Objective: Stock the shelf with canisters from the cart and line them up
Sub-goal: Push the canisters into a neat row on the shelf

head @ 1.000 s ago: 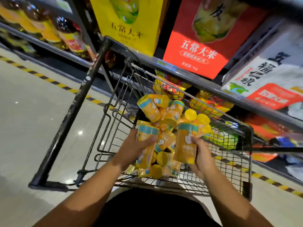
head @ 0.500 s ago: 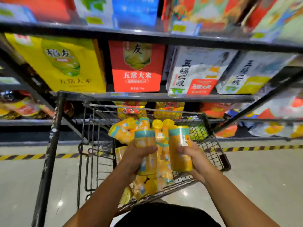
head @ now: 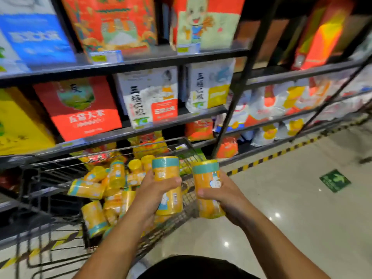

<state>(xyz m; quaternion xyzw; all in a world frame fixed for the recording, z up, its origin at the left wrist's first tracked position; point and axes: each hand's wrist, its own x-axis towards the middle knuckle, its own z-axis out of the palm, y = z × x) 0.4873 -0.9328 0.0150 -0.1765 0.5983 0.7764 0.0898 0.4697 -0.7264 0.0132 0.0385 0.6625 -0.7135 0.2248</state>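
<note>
Two upright cylindrical canisters, yellow-orange with a teal band under the top: the left canister [head: 165, 168] is gripped round its middle by the left hand [head: 155, 196] above the right side of the cart [head: 189, 200], and the right canister [head: 205, 178] is gripped by the right hand [head: 223, 194] just beside it, not touching. The remaining canisters [head: 112, 190], of the same design, lie jumbled in the wire cart, most on their sides, some showing yellow ends. The dark tiered shelf [head: 141, 130] stands directly behind the cart.
</note>
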